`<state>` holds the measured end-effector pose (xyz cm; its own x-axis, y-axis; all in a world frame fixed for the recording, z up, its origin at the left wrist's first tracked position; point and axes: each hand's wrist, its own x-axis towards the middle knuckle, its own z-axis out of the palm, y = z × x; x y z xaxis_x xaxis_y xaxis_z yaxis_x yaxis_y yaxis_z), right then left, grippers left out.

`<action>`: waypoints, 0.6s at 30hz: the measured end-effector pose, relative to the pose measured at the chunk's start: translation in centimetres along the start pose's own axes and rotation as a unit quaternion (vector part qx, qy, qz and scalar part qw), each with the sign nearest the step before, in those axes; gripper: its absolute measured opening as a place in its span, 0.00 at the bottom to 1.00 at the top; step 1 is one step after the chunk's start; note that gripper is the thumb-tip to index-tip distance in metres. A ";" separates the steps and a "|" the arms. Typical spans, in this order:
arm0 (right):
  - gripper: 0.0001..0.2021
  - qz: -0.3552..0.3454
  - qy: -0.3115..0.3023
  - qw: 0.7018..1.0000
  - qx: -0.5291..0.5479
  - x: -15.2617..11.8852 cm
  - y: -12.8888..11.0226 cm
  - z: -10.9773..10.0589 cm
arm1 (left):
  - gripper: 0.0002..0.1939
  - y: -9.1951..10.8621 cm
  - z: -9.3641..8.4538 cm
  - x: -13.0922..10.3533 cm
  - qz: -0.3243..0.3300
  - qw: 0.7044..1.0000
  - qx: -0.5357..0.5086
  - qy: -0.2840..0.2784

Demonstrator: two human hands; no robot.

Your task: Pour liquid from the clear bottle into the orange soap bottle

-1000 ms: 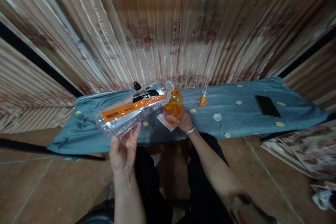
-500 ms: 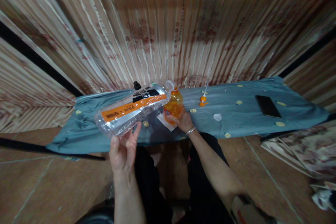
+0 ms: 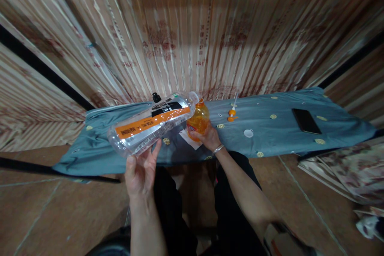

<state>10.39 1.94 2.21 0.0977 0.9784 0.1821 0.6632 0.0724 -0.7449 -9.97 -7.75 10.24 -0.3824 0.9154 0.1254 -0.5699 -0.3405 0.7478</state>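
My left hand (image 3: 142, 170) grips a large clear plastic bottle (image 3: 153, 122) with an orange, silver and black label. This bottle lies tilted, its mouth to the right, at the mouth of a smaller orange bottle (image 3: 201, 116). Whether the two rims touch, I cannot tell. My right hand (image 3: 209, 138) is wrapped round the orange bottle's lower part and holds it upright on the cloth. Beneath it lies a white paper (image 3: 192, 141). To the right rests an orange pump top (image 3: 232, 114) with a thin clear tube.
A blue patterned cloth (image 3: 270, 132) covers the narrow table. On it are a round white cap (image 3: 248, 133), a black phone (image 3: 306, 121) and a small black object (image 3: 156, 97) behind the large bottle. A striped curtain (image 3: 186, 28) hangs behind; black poles stand at both sides.
Both hands keep their hold, and the bottles stay almost in place. The large bottle's mouth end seems marginally shifted; otherwise the scene looks the same.
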 end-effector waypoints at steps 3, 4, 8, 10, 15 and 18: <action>0.32 -0.002 0.000 1.000 -0.003 0.0 -0.1 -0.1 | 0.28 0.0 0.0 0.0 -0.001 1.000 -0.001 0.002; 0.32 -0.001 0.000 1.000 -0.005 0.0 -0.2 -0.1 | 0.27 0.0 0.0 0.0 -0.001 1.000 -0.001 0.002; 0.32 0.000 0.002 1.000 0.000 -0.1 -0.2 -0.1 | 0.27 0.0 0.0 -0.1 0.000 1.000 -0.001 0.000; 0.32 -0.002 0.003 1.000 0.005 -0.1 -0.2 -0.1 | 0.27 0.0 0.1 0.0 0.002 1.000 0.000 0.000; 0.32 0.002 -0.001 1.000 0.013 -0.1 -0.3 -0.2 | 0.28 0.0 0.2 0.0 0.001 1.000 0.003 0.007; 0.32 0.006 0.001 1.000 0.009 0.0 -0.1 -0.1 | 0.27 0.0 0.2 0.0 0.001 1.000 0.007 0.008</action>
<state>10.36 1.88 2.35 0.1066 0.9788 0.1747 0.6490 0.0646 -0.7581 -9.88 -7.69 10.38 -0.3953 0.9112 0.1157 -0.5599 -0.3390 0.7561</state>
